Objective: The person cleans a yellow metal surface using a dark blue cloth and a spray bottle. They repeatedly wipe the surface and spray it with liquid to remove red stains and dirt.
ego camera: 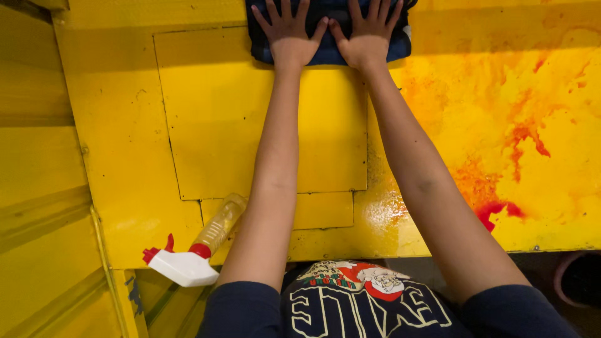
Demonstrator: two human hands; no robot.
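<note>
1. Nearest the camera, at six o'clock, a dark navy printed shirt (363,307) is seen, worn by the person, with both bare forearms stretched away toward twelve o'clock.
2. Just beside the left forearm, at about seven o'clock, a clear plastic spray bottle with a white and red trigger head (199,247) is laid on its side on the yellow painted metal surface (206,125), partly over its near edge; it is touched by neither hand.
3. At twelve o'clock, a folded dark blue checked cloth (328,37) is pressed flat against the surface at the far edge of the view.
4. The left hand (289,34) is laid palm down on the cloth, its grip spread wide with fingers fanned; nothing is pinched.
5. The right hand (369,34) is set just beside it, thumbs nearly touching, its grip likewise spread and flattened on the cloth.
6. From one to four o'clock, the surface is marked by red and orange stains (513,144), with a wet sheen near five o'clock.
7. As a judgement, the wiping appears only partly done: the panel under and between the arms looks fairly clean, while the stained stretch to the right is left unwiped, well apart from the cloth.
</note>
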